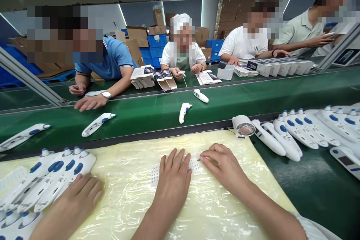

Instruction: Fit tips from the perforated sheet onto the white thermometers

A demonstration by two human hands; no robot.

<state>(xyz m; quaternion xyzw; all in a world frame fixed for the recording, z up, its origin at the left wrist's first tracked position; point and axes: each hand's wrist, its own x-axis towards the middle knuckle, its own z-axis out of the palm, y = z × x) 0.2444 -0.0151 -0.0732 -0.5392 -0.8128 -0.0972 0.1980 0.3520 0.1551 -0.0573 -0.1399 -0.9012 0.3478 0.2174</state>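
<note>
My left hand (174, 176) lies flat, palm down, on a white sheet of small dots (154, 174), its fingers slightly spread. Part of the sheet is hidden under the hand. To the right, my right hand (222, 163) pinches its thumb and fingertips together at the sheet's right end. A thin dark tip shows at the fingertips, too small to make out. Yellow plastic film (225, 202) lies beneath both hands.
Another person's hand (84, 191) rests by white-and-blue handheld devices (56, 168) at left. More devices (298, 127) and a round white fan-like object (243, 126) lie at right. Several devices sit on the green belt (146, 108). People work opposite with boxes (260, 67).
</note>
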